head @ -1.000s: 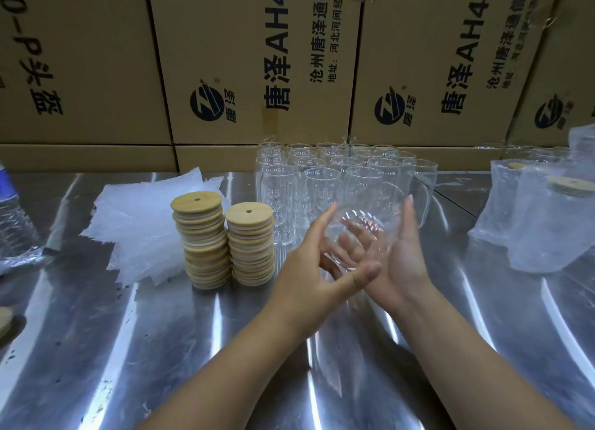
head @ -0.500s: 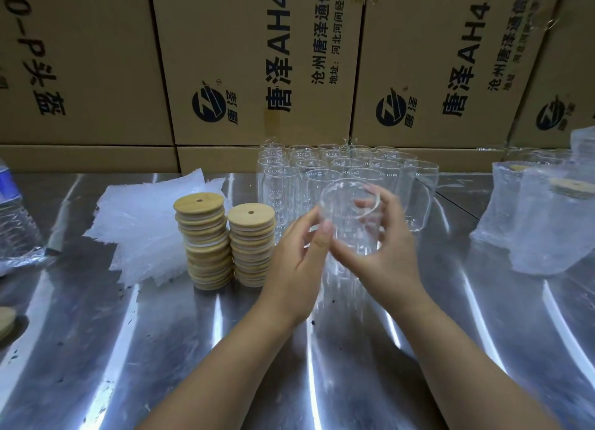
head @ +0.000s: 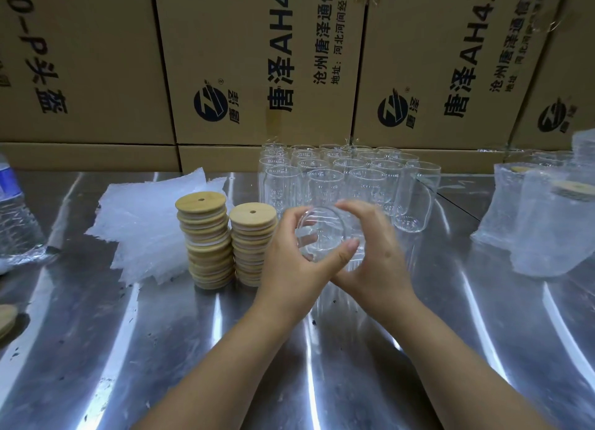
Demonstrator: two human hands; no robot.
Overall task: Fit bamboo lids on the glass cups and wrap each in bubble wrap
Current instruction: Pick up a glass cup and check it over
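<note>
Packing line: a person holds a bare glass cup (head: 323,236) in both hands above a steel desk (head: 161,349). The cup's open mouth is turned up toward the camera and its long axis runs roughly upright, tipped a little toward the person. The left hand (head: 296,262) curls round the cup's left side with the thumb laid across the near rim. The right hand (head: 378,259) wraps the right side, its fingers (head: 354,208) arched over the far rim. Whether the base rests on the desk cannot be told through the glass. The cup has no lid yet.

Two stacks of bamboo lids (head: 252,213) stand to the left, the nearer one just beside the back of the left hand, which makes that hand the closer one to the next lid. The right hand would likely have to steady the cup alone while the left reaches sideways, and a lid would need to come down flat along the upright axis.

Sheets of bubble wrap (head: 151,223) lie further left, behind the stacks. Unlidded cups (head: 338,175) crowd behind the hands, and wrapped cups (head: 544,230) stand well apart at right, before printed cardboard boxes (head: 257,59).
</note>
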